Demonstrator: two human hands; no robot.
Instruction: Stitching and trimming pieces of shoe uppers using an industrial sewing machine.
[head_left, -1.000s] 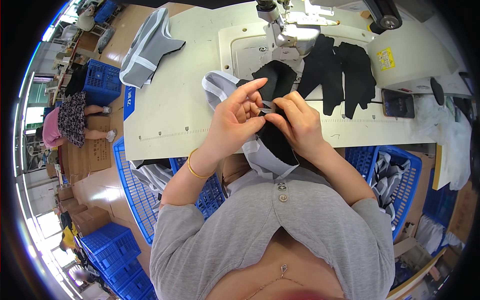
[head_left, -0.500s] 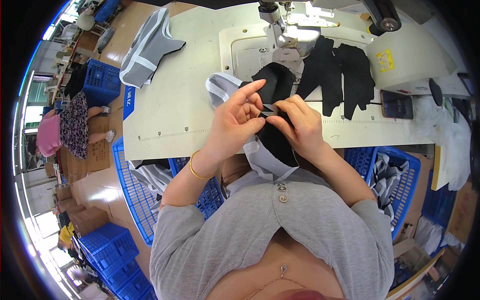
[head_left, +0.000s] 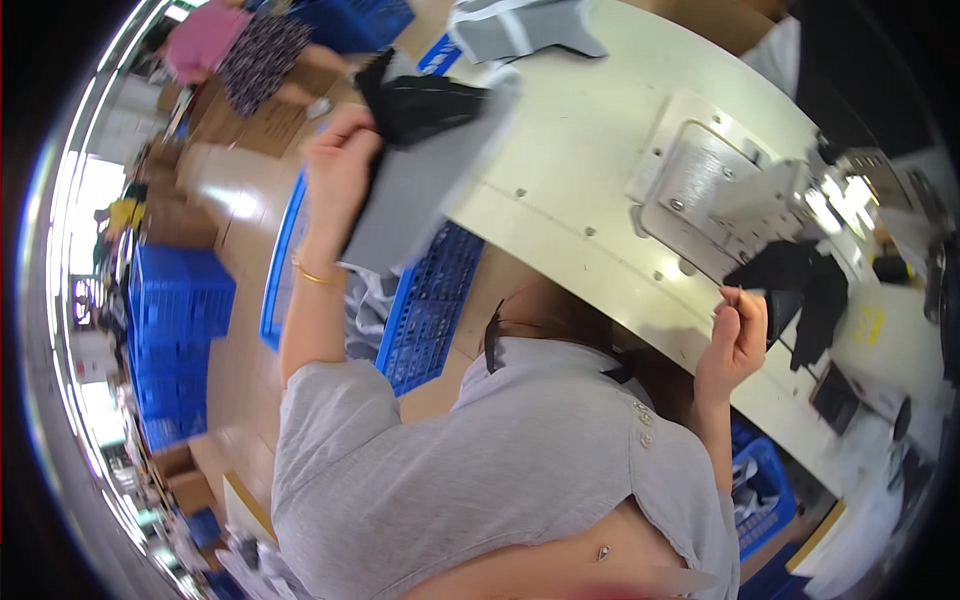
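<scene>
Swung leftward from between both hands, the grey-and-black piece [head_left: 415, 200] now hangs from my left hand [head_left: 342, 165], gripped at its edge, near the blue basket [head_left: 432, 325]. My right hand [head_left: 733, 345] half curls; whether it holds anything, I can't tell. One piece seems done; black pieces [head_left: 818, 295] beyond that hand seem left.

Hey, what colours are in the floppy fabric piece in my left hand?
Mostly grey, with black; the floppy fabric piece shows best in the head view.

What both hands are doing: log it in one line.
left hand: gripping grey-and-black fabric piece, partly hiding blue basket | right hand: curled near black fabric, hold unclear | sewing machine: untouched
</scene>
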